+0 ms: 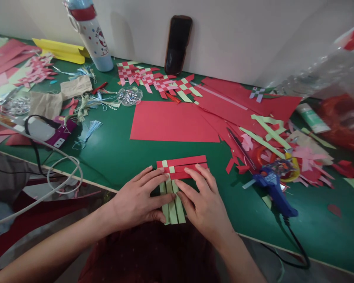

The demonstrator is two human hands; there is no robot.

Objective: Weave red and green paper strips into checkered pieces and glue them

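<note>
Red paper strips (191, 160) lie sideways at the table's front edge, interlaced at their left end with pale green paper strips (172, 214) that run down towards me. A small red and green check shows where they cross. My left hand (138, 196) reaches over the left side of the weave, its index finger and thumb closed on the green strips. From the right, my right hand (205, 198) has its longer fingers on the red strips, with thumb and index finger closed at the edge of the green ones. The spots under the fingertips are hidden.
Behind the weave lies a red paper sheet (174, 122). Woven pieces (147, 76), a bead dish (129, 96), a bottle (97, 43) and a phone (178, 45) stand or lie near the wall. A blue glue gun (275, 192) and paper scraps (309, 157) are at right; a cable (65, 173) hangs left.
</note>
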